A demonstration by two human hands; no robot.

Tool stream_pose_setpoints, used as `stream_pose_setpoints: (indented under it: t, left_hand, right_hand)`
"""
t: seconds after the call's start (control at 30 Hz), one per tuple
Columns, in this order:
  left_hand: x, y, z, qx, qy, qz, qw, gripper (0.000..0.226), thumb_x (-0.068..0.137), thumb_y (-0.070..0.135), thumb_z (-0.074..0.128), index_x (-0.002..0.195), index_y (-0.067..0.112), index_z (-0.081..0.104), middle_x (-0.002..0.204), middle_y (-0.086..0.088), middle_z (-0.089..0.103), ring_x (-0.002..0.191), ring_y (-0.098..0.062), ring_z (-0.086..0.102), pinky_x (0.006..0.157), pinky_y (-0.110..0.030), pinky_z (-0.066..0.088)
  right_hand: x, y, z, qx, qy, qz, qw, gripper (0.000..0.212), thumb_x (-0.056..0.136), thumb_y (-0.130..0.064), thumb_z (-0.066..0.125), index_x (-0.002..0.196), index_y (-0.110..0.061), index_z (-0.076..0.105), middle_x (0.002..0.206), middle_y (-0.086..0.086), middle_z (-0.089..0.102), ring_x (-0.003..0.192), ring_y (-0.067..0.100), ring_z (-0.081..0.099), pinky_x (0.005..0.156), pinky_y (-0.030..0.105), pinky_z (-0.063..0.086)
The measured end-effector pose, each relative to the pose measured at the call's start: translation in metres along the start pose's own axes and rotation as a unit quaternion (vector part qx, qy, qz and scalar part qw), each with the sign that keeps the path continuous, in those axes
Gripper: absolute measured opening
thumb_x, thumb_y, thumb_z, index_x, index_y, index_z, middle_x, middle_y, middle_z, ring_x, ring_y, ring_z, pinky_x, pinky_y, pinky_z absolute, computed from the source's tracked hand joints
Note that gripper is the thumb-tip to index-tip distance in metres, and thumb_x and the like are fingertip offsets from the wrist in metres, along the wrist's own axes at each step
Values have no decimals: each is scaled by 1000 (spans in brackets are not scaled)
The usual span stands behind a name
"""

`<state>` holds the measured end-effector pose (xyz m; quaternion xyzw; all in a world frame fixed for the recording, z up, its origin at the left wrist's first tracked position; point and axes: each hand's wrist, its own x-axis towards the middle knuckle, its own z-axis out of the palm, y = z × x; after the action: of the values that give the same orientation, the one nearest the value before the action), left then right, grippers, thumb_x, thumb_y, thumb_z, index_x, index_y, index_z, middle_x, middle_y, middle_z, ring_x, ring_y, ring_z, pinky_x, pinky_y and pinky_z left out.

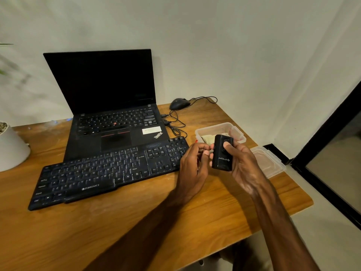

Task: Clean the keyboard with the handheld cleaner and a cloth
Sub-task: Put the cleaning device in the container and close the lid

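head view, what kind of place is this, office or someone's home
Probably a desk workstation in a home or small office; which one can't be told. An open laptop, a separate keyboard and a wired mouse sit on a wooden table against a plain wall.

Home office corner: wooden desk (136, 222), laptop (109, 106), mouse (179, 103).

Black keyboard (101, 173) with white lettering; black cleaner (221, 161), white logo; black laptop (101, 83); brown wood-grain desk (136, 222); white pot (11, 149).
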<state>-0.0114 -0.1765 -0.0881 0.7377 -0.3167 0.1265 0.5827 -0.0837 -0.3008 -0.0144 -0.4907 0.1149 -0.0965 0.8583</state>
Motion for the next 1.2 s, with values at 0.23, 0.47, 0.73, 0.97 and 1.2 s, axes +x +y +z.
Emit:
stream_pose_setpoints:
  t: [0.23, 0.47, 0.73, 0.97, 1.2]
  left_hand:
    - [4, 0, 4, 49, 17, 19, 998, 19, 103, 14, 53, 118, 10, 63, 112, -1, 66, 102, -10, 61, 87, -29, 55]
    - [20, -6, 14, 295, -28, 20, 955, 57, 92, 46, 59, 139, 16, 50, 144, -7, 48, 134, -23, 40, 113, -38, 39]
    - [19, -20, 9, 320, -2, 7, 947, 55, 93, 45, 64, 139, 18, 52, 140, -7, 51, 125, -22, 48, 104, -37, 43]
    - [18, -21, 9, 338, 9, 6, 941, 53, 90, 43, 69, 133, 16, 58, 130, -9, 58, 119, -24, 54, 96, -39, 49]
    - [18, -23, 12, 340, 10, 9, 940, 52, 89, 41, 70, 132, 16, 58, 128, -8, 59, 117, -24, 53, 93, -39, 49]
  right_hand:
    - [7, 0, -4, -75, 53, -23, 996, 27, 104, -30, 51, 123, -15, 62, 113, 15, 73, 98, 25, 72, 80, 41, 62]
    - [58, -43, -12, -357, 204, -183, 893, 30, 95, -28, 71, 123, -18, 69, 115, 3, 71, 104, 16, 69, 84, 34, 62]
    - [114, -35, -20, -422, 222, -85, 875, 35, 86, -20, 81, 114, -2, 70, 112, 14, 71, 102, 24, 70, 75, 36, 63]
    - [115, -14, -13, -693, 229, -73, 680, 35, 93, -31, 71, 111, -1, 72, 108, 16, 74, 96, 31, 70, 82, 36, 54]
    - [107, -14, -1, -799, 207, -72, 560, 41, 97, -37, 67, 121, -4, 63, 119, 16, 69, 106, 34, 67, 79, 36, 49]
